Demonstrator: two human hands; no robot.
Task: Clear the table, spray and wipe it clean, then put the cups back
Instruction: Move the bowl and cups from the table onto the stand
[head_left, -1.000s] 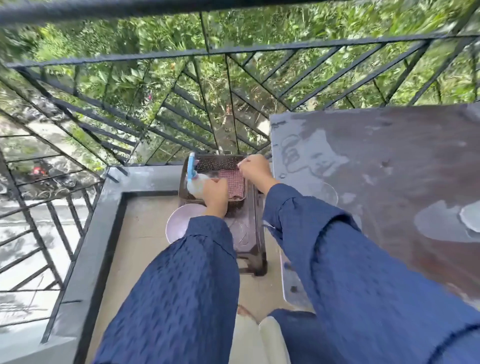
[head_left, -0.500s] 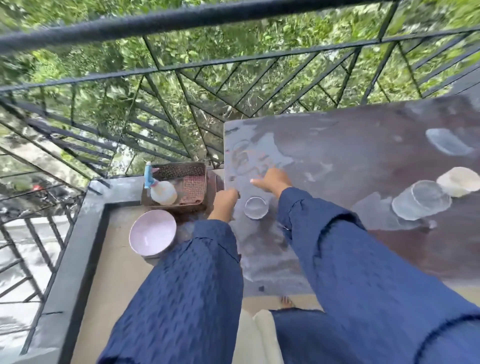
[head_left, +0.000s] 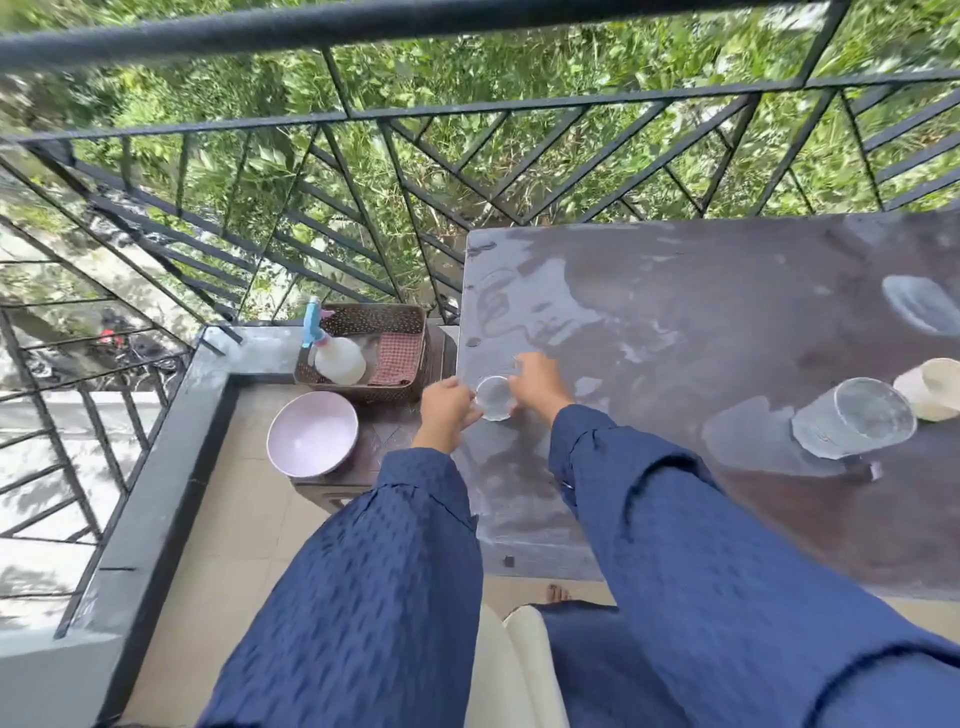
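Note:
A small clear glass (head_left: 493, 397) stands on the wet dark table (head_left: 675, 322) near its left edge. My left hand (head_left: 447, 410) holds it from the left and my right hand (head_left: 537, 384) holds it from the right, fingers curled against its sides. Further right on the table are a larger clear glass (head_left: 854, 423), a cream cup (head_left: 930, 389) touching it, and another clear glass (head_left: 919, 304) at the far right edge. On a low side stand to the left, a brown basket (head_left: 363, 317) contains the spray bottle (head_left: 337, 356) and a checked cloth (head_left: 400, 358).
A pale pink bowl (head_left: 311, 434) sits on the low stand in front of the basket. A black metal railing (head_left: 467, 114) runs closely behind the table and along the left. The balcony's raised kerb (head_left: 156, 467) borders the tiled floor.
My hands left the basket, where the spray bottle and cloth now lie, and moved right to the table. They have closed in on the small glass from both sides.

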